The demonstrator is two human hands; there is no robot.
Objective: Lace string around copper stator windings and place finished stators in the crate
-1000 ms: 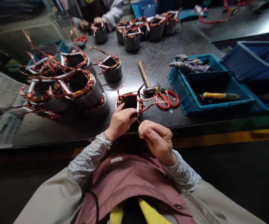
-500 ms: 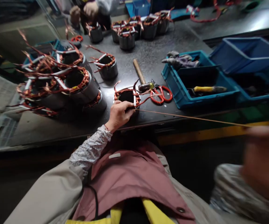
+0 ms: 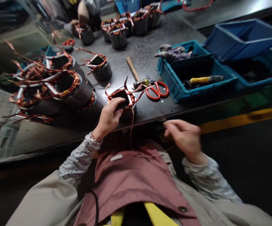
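A motor stator (image 3: 129,111) with copper windings and white sleeves stands near the bench's front edge. My left hand (image 3: 109,116) lies at its near left rim, fingers over the edge and thumb in front, gripping it. From the stator's rim a thin cord (image 3: 132,125) hangs slack to my lap, then runs right towards my right hand (image 3: 185,138). This hand is raised in front of the bench, fingers curled together and slightly blurred; the cord appears to end in it. Just beyond the stator lie red-handled scissors (image 3: 158,91) and a wooden-handled hammer (image 3: 133,69).
Wound stators (image 3: 71,86) are stacked at left, with a single stator (image 3: 100,67) beside them. Several more (image 3: 118,37) stand farther back, near another person's hand (image 3: 74,26). Blue bins (image 3: 199,94) at right hold a yellow-handled tool (image 3: 203,79) and gloves (image 3: 173,53).
My right hand has come in from the far right towards the stator. The cord, stretched taut before, now hangs slack. My left thumb and fingers have opened slightly at the rim.
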